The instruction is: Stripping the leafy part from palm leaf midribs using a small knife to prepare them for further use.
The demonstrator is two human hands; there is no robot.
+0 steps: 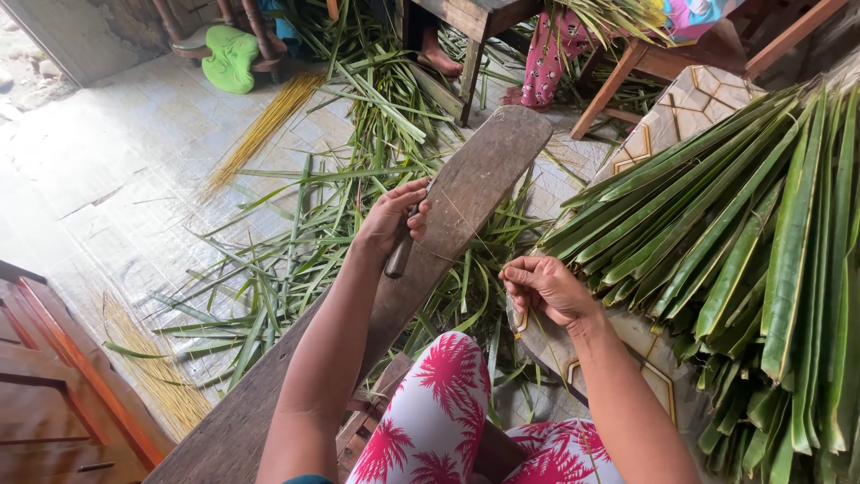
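My left hand (394,217) is closed around the dark handle of a knife (400,254), resting against a long sloping wooden plank (475,184). My right hand (544,287) pinches a thin pale leaf rib (560,358) that runs down toward my lap. It hovers just left of a thick bundle of long green palm leaves (743,242) stacked at my right. My knee in red-and-white patterned cloth (443,403) sits below both hands.
Stripped green leaf pieces (287,260) litter the tiled floor. Bundles of yellow ribs (264,125) lie at upper left and lower left. A wooden cabinet (54,385) stands at left. Another person's legs (546,58) and wooden furniture legs are at the top.
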